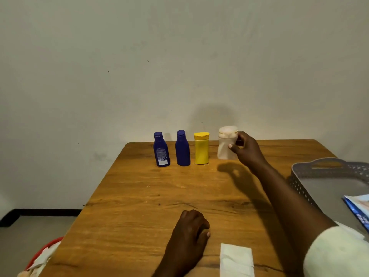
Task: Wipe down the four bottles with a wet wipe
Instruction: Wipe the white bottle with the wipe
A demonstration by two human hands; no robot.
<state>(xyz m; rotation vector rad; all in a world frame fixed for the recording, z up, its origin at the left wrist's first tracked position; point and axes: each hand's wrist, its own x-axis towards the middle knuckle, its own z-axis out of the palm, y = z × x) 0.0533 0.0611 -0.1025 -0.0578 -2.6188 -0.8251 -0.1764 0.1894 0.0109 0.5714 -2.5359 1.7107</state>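
Note:
Four bottles stand in a row at the far edge of the wooden table [139,196]: a blue bottle with a label [161,149], a plain blue bottle [182,148], a yellow bottle [201,148] and a white bottle [224,142]. My right hand [246,149] reaches across and grips the white bottle from its right side. My left hand [190,228] rests on the table near me, fingers curled, holding nothing. A white wet wipe [236,259] lies flat on the table just right of my left hand.
A grey perforated basket [319,170] sits at the table's right edge with a blue wipes packet [357,211] in it. A red bin [45,250] with crumpled white paper stands on the floor at lower left. A plain wall rises behind the bottles.

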